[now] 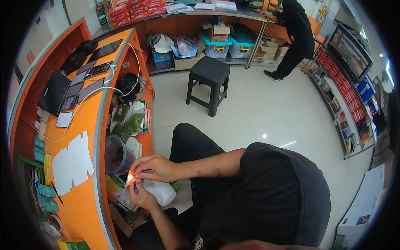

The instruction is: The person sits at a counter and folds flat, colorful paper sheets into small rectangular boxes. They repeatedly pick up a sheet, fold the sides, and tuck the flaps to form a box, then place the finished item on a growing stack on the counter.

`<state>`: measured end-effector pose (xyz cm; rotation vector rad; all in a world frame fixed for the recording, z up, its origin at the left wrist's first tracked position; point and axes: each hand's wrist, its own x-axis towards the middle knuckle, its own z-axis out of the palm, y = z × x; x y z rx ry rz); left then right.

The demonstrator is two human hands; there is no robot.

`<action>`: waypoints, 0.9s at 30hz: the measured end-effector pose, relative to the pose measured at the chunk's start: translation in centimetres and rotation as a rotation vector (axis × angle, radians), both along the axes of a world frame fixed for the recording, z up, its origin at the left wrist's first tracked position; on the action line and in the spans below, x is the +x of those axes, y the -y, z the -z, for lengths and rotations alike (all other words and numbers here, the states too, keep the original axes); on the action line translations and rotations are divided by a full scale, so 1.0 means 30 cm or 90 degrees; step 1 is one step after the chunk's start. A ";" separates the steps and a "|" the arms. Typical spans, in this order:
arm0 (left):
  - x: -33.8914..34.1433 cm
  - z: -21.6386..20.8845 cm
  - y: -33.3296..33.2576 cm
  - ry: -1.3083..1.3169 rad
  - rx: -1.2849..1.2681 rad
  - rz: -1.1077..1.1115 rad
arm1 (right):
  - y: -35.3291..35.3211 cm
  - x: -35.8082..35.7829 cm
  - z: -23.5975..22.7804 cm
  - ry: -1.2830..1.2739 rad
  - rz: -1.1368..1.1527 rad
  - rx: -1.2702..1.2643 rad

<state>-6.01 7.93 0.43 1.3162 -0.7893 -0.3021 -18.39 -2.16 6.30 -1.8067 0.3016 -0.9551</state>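
Note:
Both hands meet beside the orange counter, around a small orange-and-white piece of paper (131,178). My right hand (157,168), the upper one, pinches its top edge between thumb and fingertips. From below, my left hand (142,196) grips the lower part, its fingers partly hidden behind the piece. Just beyond them stands a translucent plastic bucket (120,153). Under my hands shows a white rounded plastic container (161,192). On the counter to the left lies a white sheet (71,164) with notched, cut edges.
Several phones and a tablet (105,50) lie with white cables on the orange counter (89,196). Green packets (128,124) fill a shelf below. A dark plastic stool (209,75) stands ahead. At the far bench (187,14) stands a person in black (295,33). A display shelf (341,100) lines the right.

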 end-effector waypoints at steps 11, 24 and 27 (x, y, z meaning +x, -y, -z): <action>0.023 0.013 0.015 -0.074 -0.015 0.053 | 0.050 -0.008 0.037 -0.031 -0.104 0.111; -0.024 0.064 0.033 0.057 0.046 0.094 | -0.010 0.032 0.087 0.031 0.112 0.059; -0.052 -0.009 -0.002 -0.012 0.139 0.371 | 0.103 0.022 0.120 0.023 0.182 -0.042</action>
